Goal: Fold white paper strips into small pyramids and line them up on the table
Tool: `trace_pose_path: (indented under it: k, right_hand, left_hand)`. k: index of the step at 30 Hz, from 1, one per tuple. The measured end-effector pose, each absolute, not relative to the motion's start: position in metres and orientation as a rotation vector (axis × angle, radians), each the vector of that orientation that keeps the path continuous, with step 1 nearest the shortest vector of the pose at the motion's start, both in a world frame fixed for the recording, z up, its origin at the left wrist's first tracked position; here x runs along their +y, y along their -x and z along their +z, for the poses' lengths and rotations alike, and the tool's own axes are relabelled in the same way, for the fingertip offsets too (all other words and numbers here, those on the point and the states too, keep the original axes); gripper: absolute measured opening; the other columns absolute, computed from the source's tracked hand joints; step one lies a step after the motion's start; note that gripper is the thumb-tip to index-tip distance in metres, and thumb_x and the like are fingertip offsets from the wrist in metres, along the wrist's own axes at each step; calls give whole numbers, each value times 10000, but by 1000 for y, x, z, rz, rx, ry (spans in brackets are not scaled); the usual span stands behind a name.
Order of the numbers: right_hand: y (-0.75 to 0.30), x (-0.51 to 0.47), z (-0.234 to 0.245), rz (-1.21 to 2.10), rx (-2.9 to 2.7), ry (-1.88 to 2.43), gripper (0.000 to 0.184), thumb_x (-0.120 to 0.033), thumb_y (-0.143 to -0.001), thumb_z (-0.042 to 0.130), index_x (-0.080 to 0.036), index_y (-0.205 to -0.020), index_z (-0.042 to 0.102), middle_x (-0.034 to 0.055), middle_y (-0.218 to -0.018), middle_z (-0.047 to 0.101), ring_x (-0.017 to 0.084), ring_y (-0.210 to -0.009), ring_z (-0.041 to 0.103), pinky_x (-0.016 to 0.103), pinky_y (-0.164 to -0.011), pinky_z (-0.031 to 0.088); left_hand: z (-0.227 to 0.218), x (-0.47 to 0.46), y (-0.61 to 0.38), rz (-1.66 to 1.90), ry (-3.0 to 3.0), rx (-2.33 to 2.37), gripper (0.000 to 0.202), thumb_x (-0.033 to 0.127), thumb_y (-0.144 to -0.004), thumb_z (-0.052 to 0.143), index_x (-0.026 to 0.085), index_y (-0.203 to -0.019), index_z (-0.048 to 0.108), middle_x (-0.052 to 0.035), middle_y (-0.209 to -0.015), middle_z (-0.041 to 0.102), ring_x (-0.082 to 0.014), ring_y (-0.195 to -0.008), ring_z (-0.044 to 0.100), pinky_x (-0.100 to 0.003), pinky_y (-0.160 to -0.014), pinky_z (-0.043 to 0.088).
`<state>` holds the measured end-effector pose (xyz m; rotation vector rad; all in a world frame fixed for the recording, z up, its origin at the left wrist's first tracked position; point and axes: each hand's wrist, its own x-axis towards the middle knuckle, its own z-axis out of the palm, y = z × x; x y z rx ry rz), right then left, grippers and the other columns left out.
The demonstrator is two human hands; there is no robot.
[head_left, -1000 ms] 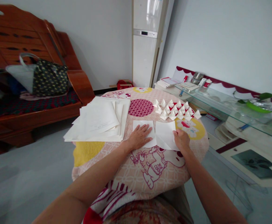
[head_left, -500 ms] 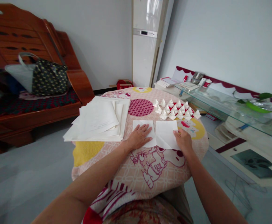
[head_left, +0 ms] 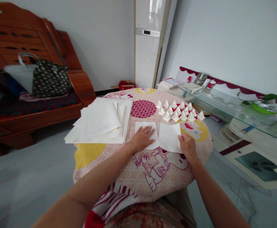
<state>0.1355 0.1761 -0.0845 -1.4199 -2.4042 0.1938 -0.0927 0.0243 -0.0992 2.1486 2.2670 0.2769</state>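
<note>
Left hand [head_left: 141, 138] and right hand [head_left: 187, 147] — bare, like the forearms [head_left: 100, 177]. The garment [head_left: 138, 218] is mottled red and brown — greyish-brown cloth [head_left: 183, 202] covers the leg.

A: what else is around there lol
B: wooden bench [head_left: 81, 85] on the left; black patterned bag [head_left: 49, 77] sitting on it; tall white unit [head_left: 146, 57] in the corner with a little dark display [head_left: 147, 32]
A: and the right side?
B: glass shelf [head_left: 226, 99]; green dish [head_left: 263, 109] on it, leaves [head_left: 271, 97] right beside; further back, a red-and-white cup [head_left: 210, 84] near some metal container [head_left: 202, 77]
</note>
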Motion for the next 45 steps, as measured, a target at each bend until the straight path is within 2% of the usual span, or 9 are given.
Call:
trace_pose_path:
  k: [14,17,21,24,27,34,38,41,45]
  right_hand:
    - [-153,184,-82,228,-2354,1442,325,-317,-919,468,-128,-847,722,149,-845,724,238,-785,604,314,-699,393]
    - [-164,191,-81,310,-2252,1391,305,-338,-864,492,-142,-739,690,114,-730,680,223,-717,564,323,-678,381]
    - [-168,199,-76,619,-2048,1263,309,-434,-770,564,-173,-617,626,19,-552,544,182,-605,489,305,-607,368]
    - [-155,201,-67,900,-1856,1155,345,-506,-705,628,-168,-636,650,-12,-527,520,159,-548,461,281,-535,351]
    - [-133,200,-54,1035,-1740,1022,351,-506,-651,689,-157,-691,699,-8,-549,571,154,-530,479,268,-503,362]
    - [-86,198,-31,889,-1736,825,312,-464,-770,665,-154,-784,697,-18,-571,583,137,-530,475,265,-522,379]
    - [-67,194,-35,785,-1754,789,315,-462,-814,626,-156,-750,667,-29,-558,526,129,-536,444,261,-519,346]
    - [-61,195,-42,758,-1705,788,335,-478,-826,630,-154,-744,659,-36,-555,493,123,-539,420,259,-517,330]
    - [-60,203,-55,831,-1550,781,343,-485,-815,660,-143,-783,678,-40,-571,496,116,-541,404,256,-523,330]
  left_hand:
    - [-97,24,91,255,-2139,2261,621,516,-1049,320,200,-1583,353,-130,-1657,335,-282,-1540,303,-506,-1254,234]
    - [-96,24,92,268,-2133,2251,624,510,-1046,343,192,-1583,346,-133,-1659,331,-284,-1538,307,-504,-1257,238]
    - [-92,29,108,434,-2042,2372,599,463,-1025,441,180,-1551,393,-139,-1628,391,-258,-1506,371,-437,-1254,289]
    - [-85,34,130,555,-1872,2543,538,385,-994,524,146,-1474,481,-163,-1525,518,-273,-1414,486,-409,-1201,373]
    - [-77,39,147,538,-1793,2550,459,348,-966,568,148,-1379,560,-159,-1395,625,-289,-1323,564,-415,-1139,430]
    - [-65,49,157,406,-1752,2476,434,303,-884,681,144,-1287,645,-161,-1301,662,-316,-1239,596,-411,-1082,455]
    - [-61,48,165,419,-1732,2443,356,230,-833,701,169,-1184,704,-100,-1176,702,-257,-1119,643,-338,-1003,486]
    - [-59,49,171,436,-1663,2448,222,206,-808,698,173,-1023,742,-63,-1040,726,-219,-1000,667,-289,-892,506]
    - [-50,55,181,453,-1585,2503,124,188,-838,642,168,-895,750,-55,-916,732,-200,-896,673,-280,-823,504]
